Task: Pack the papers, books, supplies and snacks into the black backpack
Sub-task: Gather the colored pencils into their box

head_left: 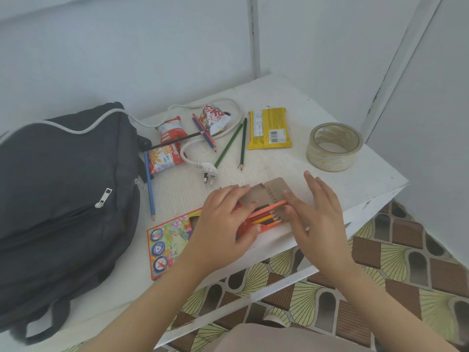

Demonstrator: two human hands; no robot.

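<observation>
White table (330, 184); hands (266, 219) cover pencil box (170, 240) middle.

Backpack (63, 189) lying at table's (291, 97) left | snack packets (166, 146) and loose pencils (229, 144) sitting behind pencil box (167, 242) | tape roll (334, 146) sitting far right | wafer pack (269, 128) lying left of tape roll

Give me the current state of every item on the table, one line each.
Black backpack: lying on the table, front zipper shut.
Pencil box: flap open, pencils sticking out.
Left hand: holding the box down.
Right hand: fingers spread, pushing pencils in.
Loose pencils: scattered, unpacked.
Red snack bags: sealed, unpacked.
Yellow wafer pack: sealed, face down.
Tape roll: lying flat.
White plug: unplugged.
</observation>
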